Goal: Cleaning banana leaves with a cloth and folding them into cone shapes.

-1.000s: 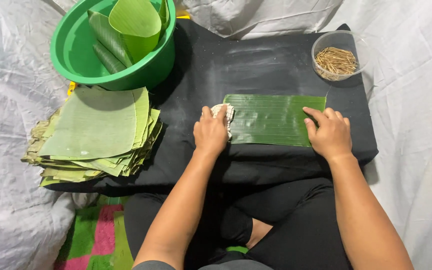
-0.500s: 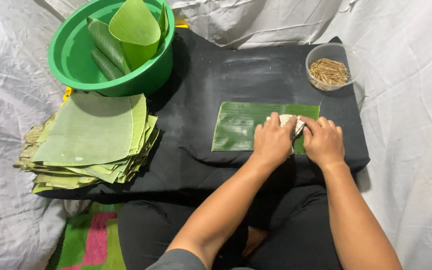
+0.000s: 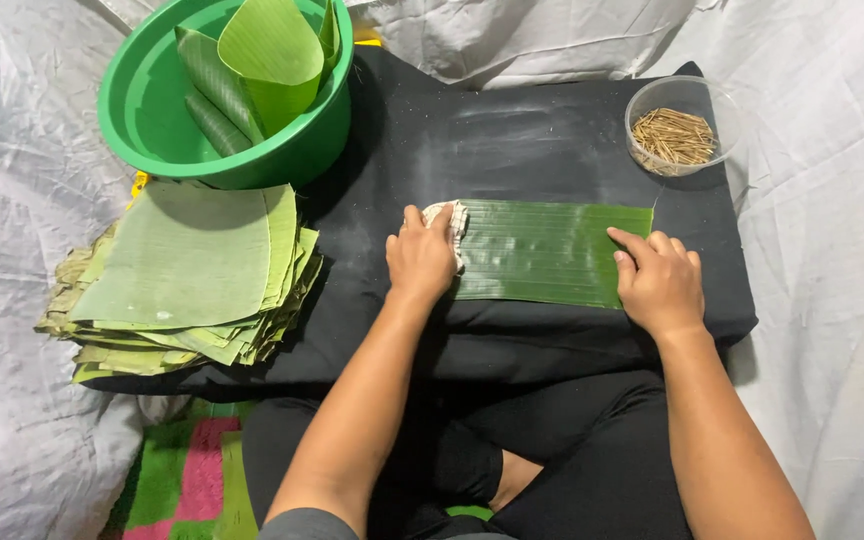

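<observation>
Banana leaf strip [image 3: 552,253] lay flat on the black surface [image 3: 512,140]. Right hand [image 3: 660,282] pressed its right end, fingers flat, holding nothing, apparently to stop it sliding. Left hand's [image 3: 420,258] grip was closed over a pale cloth [image 3: 452,215] at the strip's left end. Leaf stack [image 3: 192,275] sat within left reach.

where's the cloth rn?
Head view: the cloth is bunched under the left hand, at the left end of the banana leaf strip on the black mat.
</observation>
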